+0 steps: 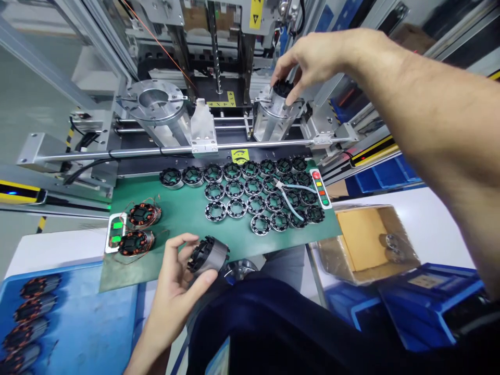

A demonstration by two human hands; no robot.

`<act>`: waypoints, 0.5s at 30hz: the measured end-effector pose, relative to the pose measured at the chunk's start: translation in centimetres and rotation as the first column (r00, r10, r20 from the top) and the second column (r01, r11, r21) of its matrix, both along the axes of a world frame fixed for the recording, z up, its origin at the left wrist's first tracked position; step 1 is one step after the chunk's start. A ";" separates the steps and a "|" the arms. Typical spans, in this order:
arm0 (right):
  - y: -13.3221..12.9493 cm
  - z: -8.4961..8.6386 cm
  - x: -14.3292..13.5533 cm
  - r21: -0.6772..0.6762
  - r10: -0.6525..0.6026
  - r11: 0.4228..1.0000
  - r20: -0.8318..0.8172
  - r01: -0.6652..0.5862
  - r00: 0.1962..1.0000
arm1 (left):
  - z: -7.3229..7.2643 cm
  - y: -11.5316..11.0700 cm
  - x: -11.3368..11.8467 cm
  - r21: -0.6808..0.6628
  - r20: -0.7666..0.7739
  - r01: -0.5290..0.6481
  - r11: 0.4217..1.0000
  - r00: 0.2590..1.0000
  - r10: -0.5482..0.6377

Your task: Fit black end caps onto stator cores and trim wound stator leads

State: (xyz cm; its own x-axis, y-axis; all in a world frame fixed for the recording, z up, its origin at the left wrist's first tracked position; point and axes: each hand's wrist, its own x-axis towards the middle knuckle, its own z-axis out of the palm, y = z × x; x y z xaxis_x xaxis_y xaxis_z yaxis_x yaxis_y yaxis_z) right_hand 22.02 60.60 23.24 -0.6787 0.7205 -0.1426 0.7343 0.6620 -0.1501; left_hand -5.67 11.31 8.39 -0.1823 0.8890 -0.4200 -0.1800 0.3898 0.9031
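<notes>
Stator ring (pixel 208 254) gripped in left hand (pixel 175 276); right hand (pixel 312 60) pinching black part (pixel 282 88) atop fixture (pixel 273 117).

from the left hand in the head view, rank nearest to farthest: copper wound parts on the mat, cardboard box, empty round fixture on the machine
1. Copper wound parts: on the green mat, just left of the left hand.
2. Cardboard box: off to the right, past the mat's edge.
3. Empty round fixture: up on the machine, beyond the mat.
</notes>
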 end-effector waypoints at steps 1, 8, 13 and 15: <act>-0.1 -0.1 0.0 -0.001 -0.007 1.000 0.001 0.007 1.000 | 0.0 -0.1 -0.1 0.005 -0.001 -0.002 1.000 1.000 0.002; 1.2 0.6 -1.4 0.017 -0.050 0.999 0.011 0.050 0.999 | -0.8 -0.1 -0.6 0.017 0.059 -0.068 0.998 0.996 0.067; 1.2 -0.6 -5.3 -0.024 -0.049 0.999 -0.225 0.045 0.973 | -0.4 0.4 -0.6 -0.033 0.227 -0.090 0.995 0.969 0.095; 0.3 -3.1 -6.4 -0.053 -0.082 0.996 -0.312 0.069 0.947 | -0.3 0.4 -0.6 -0.042 0.263 -0.090 0.995 0.960 0.098</act>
State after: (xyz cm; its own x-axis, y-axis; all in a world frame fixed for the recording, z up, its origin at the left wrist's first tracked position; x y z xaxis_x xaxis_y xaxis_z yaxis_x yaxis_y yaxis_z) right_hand 15.62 60.90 20.13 -0.6373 0.7696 0.0385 0.6937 0.5947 -0.4063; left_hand -6.29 11.67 8.13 -0.1438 0.8597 -0.4902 -0.4477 0.3852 0.8069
